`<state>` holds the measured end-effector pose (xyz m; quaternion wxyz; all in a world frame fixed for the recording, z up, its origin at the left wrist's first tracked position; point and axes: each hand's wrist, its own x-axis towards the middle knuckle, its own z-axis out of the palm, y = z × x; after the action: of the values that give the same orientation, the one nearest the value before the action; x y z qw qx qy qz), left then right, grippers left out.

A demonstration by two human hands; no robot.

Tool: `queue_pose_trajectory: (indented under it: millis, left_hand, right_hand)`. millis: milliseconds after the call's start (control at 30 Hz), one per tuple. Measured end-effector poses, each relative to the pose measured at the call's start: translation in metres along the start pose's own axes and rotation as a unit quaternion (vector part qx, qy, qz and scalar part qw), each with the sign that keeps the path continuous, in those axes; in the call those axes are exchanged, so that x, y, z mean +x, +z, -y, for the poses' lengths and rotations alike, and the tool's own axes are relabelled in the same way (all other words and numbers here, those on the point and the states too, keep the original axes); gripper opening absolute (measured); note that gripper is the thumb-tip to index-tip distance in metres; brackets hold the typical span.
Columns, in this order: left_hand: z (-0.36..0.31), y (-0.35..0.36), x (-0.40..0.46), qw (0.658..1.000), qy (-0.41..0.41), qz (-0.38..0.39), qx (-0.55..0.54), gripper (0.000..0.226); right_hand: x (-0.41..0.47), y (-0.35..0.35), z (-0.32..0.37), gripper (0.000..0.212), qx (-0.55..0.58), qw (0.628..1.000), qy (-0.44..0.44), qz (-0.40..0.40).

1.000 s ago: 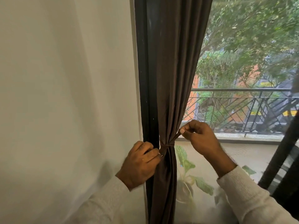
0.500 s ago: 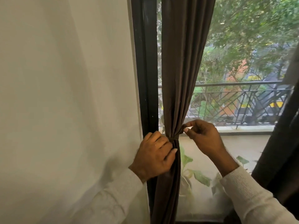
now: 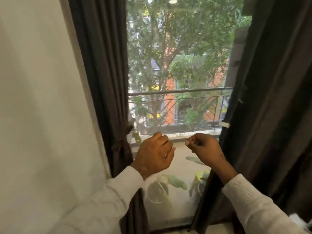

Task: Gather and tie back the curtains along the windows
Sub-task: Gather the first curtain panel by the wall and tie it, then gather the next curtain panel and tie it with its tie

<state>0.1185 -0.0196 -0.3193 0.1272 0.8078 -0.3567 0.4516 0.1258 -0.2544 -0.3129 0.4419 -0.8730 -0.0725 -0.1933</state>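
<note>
- Fingers of the left hand are curling loosely in front of the window glass, gripping nothing that shows.
- Fingers of the right hand are curling too, thumb and forefinger meeting near the tips; whether they are pinching something small and pale is too blurred to tell.
- Both hands are hovering side by side, apart from each other and touching neither drape.
- Left of the left fingers, the left curtain is hanging gathered into a narrow column, and a tie-back knot is cinching it just beside the left hand.
- Its lower part is disappearing behind the left sleeve, and the frame is cutting off its top.
- Right of the right fingers, the right curtain is hanging loose and wide, running out of view at the top, right and bottom.
- A small pale tab is showing on its inner edge; what it is stays unclear.
- Below the fingers, beyond the glass, two plant pots are holding leafy plants, hazy through the pane, the right pot half hidden by the right curtain.
- Beyond the fingers, a balcony railing and trees are appearing soft and smeared.
</note>
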Motion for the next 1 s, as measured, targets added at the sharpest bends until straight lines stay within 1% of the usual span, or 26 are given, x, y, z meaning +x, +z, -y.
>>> queue_pose_trajectory:
  millis: [100,200,267,367,467,600,733,833,867,933,1000]
  left_hand:
    - [-0.046,0.037,0.053,1.000,0.010,-0.004,-0.013,0.025]
    - [-0.078,0.064,0.114,1.000,0.018,-0.012,-0.018,0.023]
    - [-0.089,0.075,0.159,0.999,0.027,-0.022,-0.019,0.022]
    - [-0.091,0.081,0.236,0.998,0.047,-0.032,-0.013,0.021]
    - [-0.086,0.077,0.318,0.998,0.042,-0.054,-0.012,0.022]
    - [-0.076,0.066,0.418,0.995,0.008,-0.095,-0.010,0.026]
    - [-0.078,0.047,0.509,0.986,-0.035,-0.161,-0.035,0.029]
    - [-0.073,0.032,0.567,0.974,-0.075,-0.212,-0.038,0.039]
    - [-0.072,0.026,0.586,0.969,-0.086,-0.227,-0.034,0.042]
    - [-0.070,0.014,0.622,0.963,-0.102,-0.250,-0.021,0.046]
    - [-0.072,-0.002,0.654,0.955,-0.126,-0.269,-0.002,0.048]
  right_hand:
    - [0.005,-0.072,-0.031,0.018,-0.038,0.999,-0.010,-0.031]
    - [0.021,-0.143,-0.047,0.016,-0.072,0.995,-0.016,-0.067]
    - [0.037,-0.188,-0.048,0.015,-0.078,0.993,-0.019,-0.091]
    - [0.076,-0.249,-0.038,0.015,-0.104,0.984,-0.049,-0.136]
    - [0.125,-0.301,-0.013,0.018,-0.103,0.973,-0.076,-0.190]
    - [0.192,-0.353,0.033,0.019,-0.118,0.954,-0.129,-0.244]
    - [0.241,-0.406,0.085,0.017,-0.102,0.932,-0.170,-0.303]
    - [0.274,-0.429,0.118,0.015,-0.077,0.912,-0.199,-0.350]
    - [0.285,-0.436,0.127,0.017,-0.077,0.900,-0.213,-0.373]
    - [0.305,-0.449,0.142,0.028,-0.073,0.883,-0.233,-0.402]
    - [0.323,-0.464,0.155,0.042,-0.058,0.883,-0.243,-0.398]
